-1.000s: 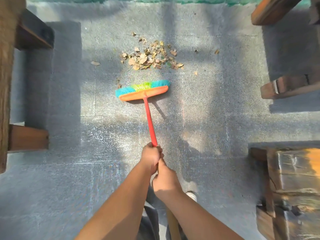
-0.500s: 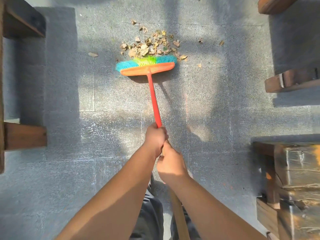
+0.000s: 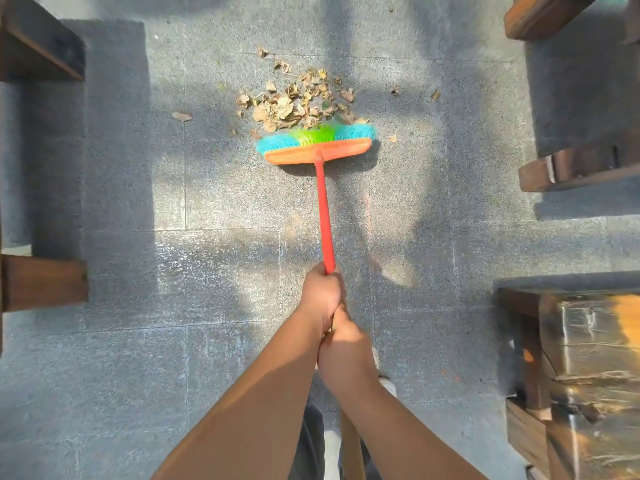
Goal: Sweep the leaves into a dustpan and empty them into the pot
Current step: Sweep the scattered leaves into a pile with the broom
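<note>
Head view, the only one I have: both hands are closed round the broom handle, left hand higher on the red shaft, right hand just below it and touching it, fingers wrapped tight on both. The handle runs almost straight away from me, tilted slightly left at the far end, where the orange broom head lies crosswise, its long axis nearly square to the shaft. Its blue and green bristles touch the near edge of the leaf pile. So the leaves lie directly ahead of the hands, beyond the head; left hand is the nearer one. A few strays sit apart: one leaf left of the pile, two small ones to its right. No dustpan or pot in view, so I judge this as gathering, early in the task. The paved floor is open ahead and to both sides of the pile; wooden benches flank the far right, more timber along the left edge, all well clear of the broom.
</note>
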`<state>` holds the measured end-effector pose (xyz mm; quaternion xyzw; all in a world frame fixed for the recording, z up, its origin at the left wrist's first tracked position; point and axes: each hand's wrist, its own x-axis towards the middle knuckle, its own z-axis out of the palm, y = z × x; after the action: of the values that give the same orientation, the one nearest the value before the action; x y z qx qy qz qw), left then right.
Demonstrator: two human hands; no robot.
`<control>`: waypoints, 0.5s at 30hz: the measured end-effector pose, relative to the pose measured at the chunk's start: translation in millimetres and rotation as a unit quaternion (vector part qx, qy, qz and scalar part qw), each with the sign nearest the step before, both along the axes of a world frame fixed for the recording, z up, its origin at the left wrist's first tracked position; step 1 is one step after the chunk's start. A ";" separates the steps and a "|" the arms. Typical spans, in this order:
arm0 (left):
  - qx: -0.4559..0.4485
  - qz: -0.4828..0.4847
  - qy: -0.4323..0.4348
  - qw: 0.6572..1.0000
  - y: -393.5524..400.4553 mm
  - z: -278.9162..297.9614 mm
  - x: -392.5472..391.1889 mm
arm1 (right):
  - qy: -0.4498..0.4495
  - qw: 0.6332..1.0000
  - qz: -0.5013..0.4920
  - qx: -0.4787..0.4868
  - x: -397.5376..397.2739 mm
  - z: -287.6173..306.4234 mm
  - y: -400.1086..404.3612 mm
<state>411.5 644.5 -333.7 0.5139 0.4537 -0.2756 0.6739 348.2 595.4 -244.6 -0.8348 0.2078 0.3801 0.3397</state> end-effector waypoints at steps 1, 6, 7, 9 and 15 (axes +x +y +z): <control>-0.008 0.010 -0.003 1.000 1.5 -0.2 -3.0 | -0.002 1.000 0.000 0.000 -2.7 1.3 2.1; -0.009 0.013 -0.026 1.000 9.2 2.6 -12.5 | -0.038 0.998 0.042 -0.027 -9.5 7.6 7.5; -0.004 0.015 -0.031 0.999 11.9 4.2 -10.6 | -0.039 0.998 0.041 -0.020 -7.7 8.3 10.4; 0.004 0.027 -0.037 0.999 22.7 7.3 -0.7 | -0.047 0.998 0.037 -0.008 1.9 10.5 20.6; 0.018 0.082 -0.055 0.995 83.0 18.8 60.0 | -0.067 0.989 0.129 0.010 66.5 12.0 65.6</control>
<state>471.5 727.5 -314.9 0.5014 0.4615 -0.1825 0.7087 414.7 661.0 -232.6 -0.8750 0.0710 0.3659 0.3089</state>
